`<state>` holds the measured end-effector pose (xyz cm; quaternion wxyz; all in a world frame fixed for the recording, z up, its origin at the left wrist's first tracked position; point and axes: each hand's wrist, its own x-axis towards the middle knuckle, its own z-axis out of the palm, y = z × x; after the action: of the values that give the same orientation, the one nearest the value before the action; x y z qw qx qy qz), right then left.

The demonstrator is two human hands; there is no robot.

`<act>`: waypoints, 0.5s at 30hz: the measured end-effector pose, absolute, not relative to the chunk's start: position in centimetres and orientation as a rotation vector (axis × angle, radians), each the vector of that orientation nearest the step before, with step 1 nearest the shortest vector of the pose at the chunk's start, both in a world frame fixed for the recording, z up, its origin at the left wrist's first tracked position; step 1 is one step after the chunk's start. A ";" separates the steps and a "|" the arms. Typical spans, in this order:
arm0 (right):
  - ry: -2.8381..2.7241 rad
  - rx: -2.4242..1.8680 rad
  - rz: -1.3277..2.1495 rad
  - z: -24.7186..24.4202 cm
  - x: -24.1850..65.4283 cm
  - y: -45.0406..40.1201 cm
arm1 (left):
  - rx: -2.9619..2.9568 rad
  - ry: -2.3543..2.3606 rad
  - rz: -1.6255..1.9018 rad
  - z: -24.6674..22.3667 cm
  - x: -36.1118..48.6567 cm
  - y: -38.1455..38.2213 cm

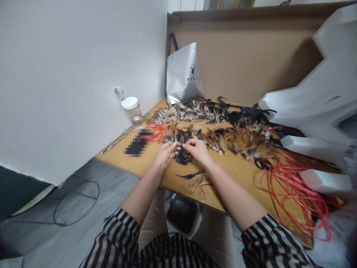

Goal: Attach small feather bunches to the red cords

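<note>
My left hand (165, 155) is closed in a pinch over the near side of the table, with the pale ends of feathers at its fingertips. Close beside it, my right hand (197, 149) also pinches, thumb against forefinger; whatever sits between those fingers is too small to make out. Dark feathers (182, 156) lie just below and between both hands. Brown and black feather bunches (240, 141) stretch to the right, some bound with red string at the base. A second row of speckled feathers (192, 111) lies farther back.
Loose feathers (195, 182) are scattered near the table's front edge. Red plastic string (292, 190) is heaped at right beside white foam pieces (325, 182). A lidded jar (133, 111) and a silver bag (184, 76) stand at the back left. Below the table is a dark bin (182, 214).
</note>
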<state>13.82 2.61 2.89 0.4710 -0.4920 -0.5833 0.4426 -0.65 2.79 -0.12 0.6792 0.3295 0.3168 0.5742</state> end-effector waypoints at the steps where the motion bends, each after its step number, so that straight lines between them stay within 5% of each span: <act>1: -1.475 -1.219 0.999 2.6 13.7 2.7 | 0.739 0.705 1.298 -0.1 -0.6 2.8; 9: -1.799 -1.311 0.642 1.9 13.7 2.4 | 0.769 0.703 1.345 -0.3 -0.7 3.0; 15: -1.796 -1.275 0.882 2.3 13.7 2.4 | 0.793 0.741 1.362 -0.3 -0.6 3.0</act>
<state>13.65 2.41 2.26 0.3752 -0.4980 -0.7017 0.3446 -0.62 2.96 -0.32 0.6442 0.3483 0.3252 0.5983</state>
